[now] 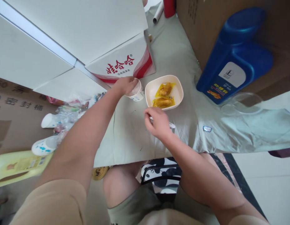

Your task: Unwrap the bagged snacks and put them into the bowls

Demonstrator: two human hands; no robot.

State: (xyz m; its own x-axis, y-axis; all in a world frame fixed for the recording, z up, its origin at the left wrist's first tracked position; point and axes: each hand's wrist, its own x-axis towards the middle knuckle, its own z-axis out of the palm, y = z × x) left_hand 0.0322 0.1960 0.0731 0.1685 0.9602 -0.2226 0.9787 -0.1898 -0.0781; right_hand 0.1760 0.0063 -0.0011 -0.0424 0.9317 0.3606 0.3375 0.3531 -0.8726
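My left hand grips a white paper cup by its rim, with the fingertips reaching over the edge into its mouth. Right beside the cup is a cream plastic tray with rounded corners. Two yellow-wrapped snack packs lie in it. Just below the tray's near edge, my right hand is closed, thumb and fingers curled together. Whatever it may hold is too small or hidden to make out. Behind that wrist a small white item partly shows on the cloth.
A white box with red lettering stands behind the cup. At the right are a blue bottle, a clear round lid and a small blue-edged tag. Paper cups, wrapped items and a yellow jug are at left.
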